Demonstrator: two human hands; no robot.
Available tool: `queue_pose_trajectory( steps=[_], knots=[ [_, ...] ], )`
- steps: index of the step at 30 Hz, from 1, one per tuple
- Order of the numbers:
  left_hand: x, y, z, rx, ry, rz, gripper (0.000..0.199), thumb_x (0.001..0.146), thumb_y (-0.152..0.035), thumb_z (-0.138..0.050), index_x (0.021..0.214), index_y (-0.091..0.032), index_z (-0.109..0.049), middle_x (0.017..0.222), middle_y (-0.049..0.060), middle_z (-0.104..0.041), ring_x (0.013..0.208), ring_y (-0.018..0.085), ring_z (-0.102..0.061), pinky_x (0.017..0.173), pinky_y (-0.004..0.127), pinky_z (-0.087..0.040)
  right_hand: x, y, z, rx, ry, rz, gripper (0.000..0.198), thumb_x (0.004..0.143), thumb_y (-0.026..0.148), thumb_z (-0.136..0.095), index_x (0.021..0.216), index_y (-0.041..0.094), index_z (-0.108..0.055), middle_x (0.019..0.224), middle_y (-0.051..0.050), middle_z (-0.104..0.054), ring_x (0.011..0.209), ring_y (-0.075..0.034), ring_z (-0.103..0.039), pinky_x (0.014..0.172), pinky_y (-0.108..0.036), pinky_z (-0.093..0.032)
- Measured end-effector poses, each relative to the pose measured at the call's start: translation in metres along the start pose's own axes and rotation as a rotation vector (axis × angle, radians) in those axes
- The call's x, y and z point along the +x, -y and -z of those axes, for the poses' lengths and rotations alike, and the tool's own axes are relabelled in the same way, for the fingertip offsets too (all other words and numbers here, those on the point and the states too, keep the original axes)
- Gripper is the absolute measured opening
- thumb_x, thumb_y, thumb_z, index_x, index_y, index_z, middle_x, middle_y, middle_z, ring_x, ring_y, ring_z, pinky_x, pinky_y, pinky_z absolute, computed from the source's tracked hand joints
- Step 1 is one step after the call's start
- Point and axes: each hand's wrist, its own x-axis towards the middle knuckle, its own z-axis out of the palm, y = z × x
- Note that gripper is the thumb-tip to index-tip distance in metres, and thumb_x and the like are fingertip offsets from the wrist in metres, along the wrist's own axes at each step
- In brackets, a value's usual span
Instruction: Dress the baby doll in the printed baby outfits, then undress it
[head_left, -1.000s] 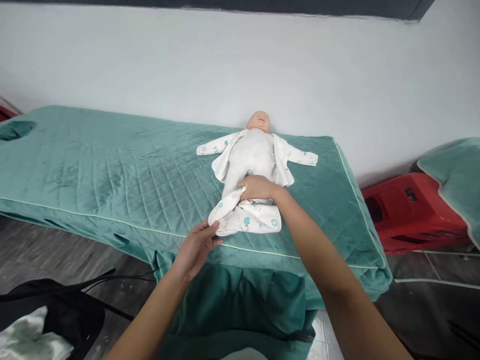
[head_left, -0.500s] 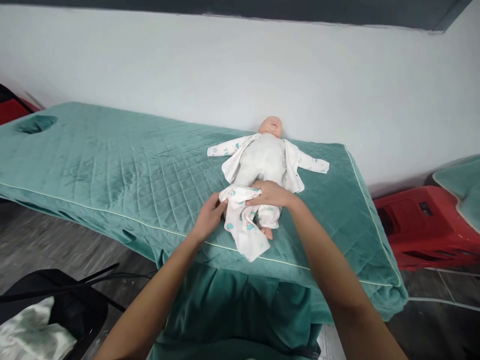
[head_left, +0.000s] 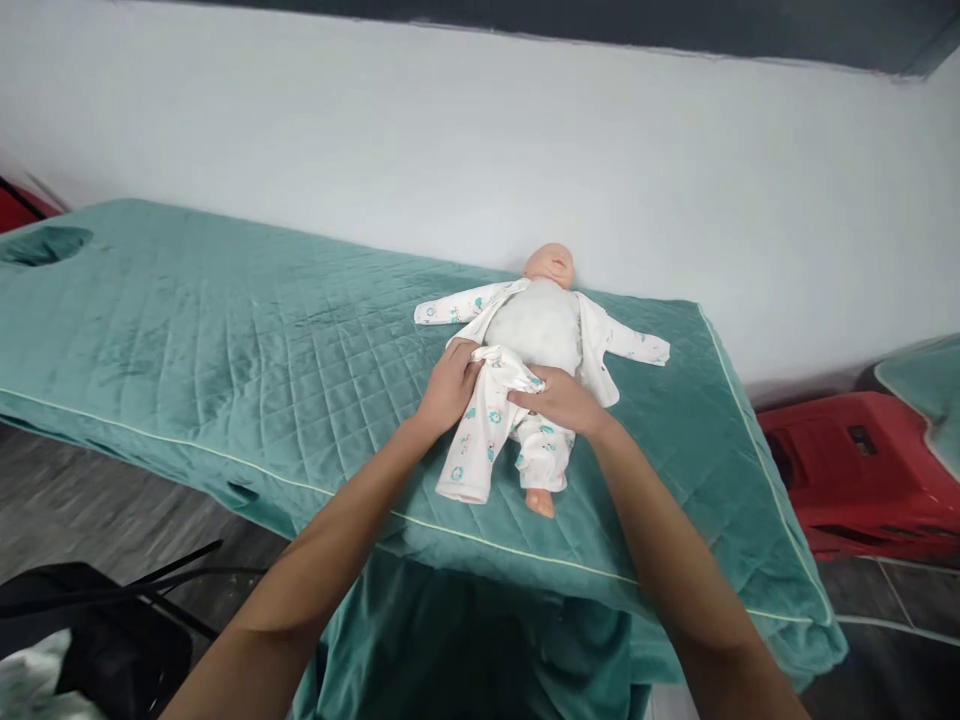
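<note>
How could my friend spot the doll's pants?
Find the green quilted massage bed. Near its right end lies a baby doll in an open jacket. The left hand and right hand hold its pants: unlike the jacket, a bare foot pokes out.

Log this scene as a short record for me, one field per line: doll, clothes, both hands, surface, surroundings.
Doll: lying on its back, head nearest the wall
Jacket: white, open at the front
Trousers: white, printed; one foot shows below a cuff, none below the other
Left hand: holding one side of the trousers' waist
Right hand: holding the other side
Surface: green quilted cover
Surroundings: red plastic item, picture right
</note>
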Motion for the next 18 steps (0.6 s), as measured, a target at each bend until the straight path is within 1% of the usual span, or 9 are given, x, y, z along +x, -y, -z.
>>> queue_pose_trajectory(
  steps=[2,4,7,10,12,15,16,18],
  knots=[
    [0.006,0.005,-0.003,0.031,0.02,-0.045,0.025,0.101,-0.027,-0.041,0.111,-0.018,-0.061,0.115,0.012,-0.061,0.111,0.023,-0.055,0.101,0.037,-0.042,0.002,0.0,0.001,0.014,-0.041,-0.044,0.036,0.082,0.042,-0.065,0.106,0.016,-0.071,0.099,-0.003,-0.073,0.089,-0.021,-0.064,0.081,-0.031,-0.048],
    [0.011,0.011,-0.007,0.057,0.035,-0.069,0.029,0.102,-0.03,-0.039,0.115,-0.017,-0.061,0.116,0.012,-0.06,0.112,0.024,-0.055,0.103,0.037,-0.042,0.005,0.0,-0.001,0.034,-0.079,-0.092,0.033,0.082,0.042,-0.065,0.103,0.016,-0.07,0.09,-0.002,-0.072,0.08,-0.019,-0.064,0.074,-0.03,-0.048],
    [0.013,0.02,-0.013,0.065,0.026,-0.04,0.031,0.102,-0.03,-0.039,0.117,-0.018,-0.062,0.117,0.012,-0.06,0.113,0.024,-0.055,0.104,0.037,-0.042,0.011,0.001,-0.007,0.071,-0.134,-0.153,0.027,0.083,0.039,-0.062,0.098,0.018,-0.069,0.079,0.0,-0.069,0.068,-0.018,-0.062,0.063,-0.028,-0.047],
    [0.008,0.023,-0.016,0.045,-0.019,0.004,0.028,0.1,-0.029,-0.042,0.116,-0.019,-0.063,0.118,0.012,-0.061,0.115,0.025,-0.055,0.105,0.038,-0.041,0.015,0.008,-0.007,0.001,-0.176,-0.159,0.022,0.082,0.035,-0.061,0.095,0.019,-0.069,0.078,0.0,-0.069,0.068,-0.018,-0.062,0.062,-0.029,-0.047],
    [0.003,0.021,-0.015,0.01,-0.044,0.002,0.025,0.098,-0.026,-0.044,0.114,-0.019,-0.062,0.117,0.012,-0.063,0.114,0.024,-0.056,0.103,0.038,-0.042,0.016,0.015,0.001,-0.075,-0.131,-0.141,0.022,0.082,0.039,-0.064,0.092,0.019,-0.067,0.081,-0.001,-0.069,0.069,-0.018,-0.062,0.064,-0.03,-0.046],
    [-0.001,0.018,-0.01,-0.088,-0.044,0.003,0.017,0.091,-0.02,-0.049,0.102,-0.019,-0.062,0.109,0.01,-0.065,0.106,0.022,-0.059,0.097,0.035,-0.044,0.012,0.022,0.022,-0.076,-0.007,-0.087,0.032,0.081,0.051,-0.07,0.092,0.021,-0.065,0.088,-0.001,-0.069,0.073,-0.018,-0.063,0.068,-0.031,-0.047],
    [-0.002,0.017,-0.008,-0.12,-0.035,0.017,0.015,0.087,-0.018,-0.05,0.097,-0.02,-0.062,0.105,0.008,-0.065,0.102,0.021,-0.059,0.095,0.034,-0.045,0.011,0.022,0.03,-0.062,0.004,-0.058,0.034,0.081,0.053,-0.07,0.093,0.021,-0.065,0.091,-0.001,-0.069,0.077,-0.018,-0.063,0.071,-0.031,-0.047],
    [-0.002,0.016,-0.004,-0.174,-0.006,0.05,0.014,0.081,-0.016,-0.053,0.091,-0.02,-0.061,0.099,0.006,-0.065,0.094,0.02,-0.058,0.089,0.033,-0.045,0.007,0.016,0.045,-0.034,-0.019,-0.006,0.033,0.083,0.053,-0.069,0.092,0.022,-0.066,0.092,-0.001,-0.068,0.083,-0.018,-0.061,0.074,-0.03,-0.046]
  ],
)
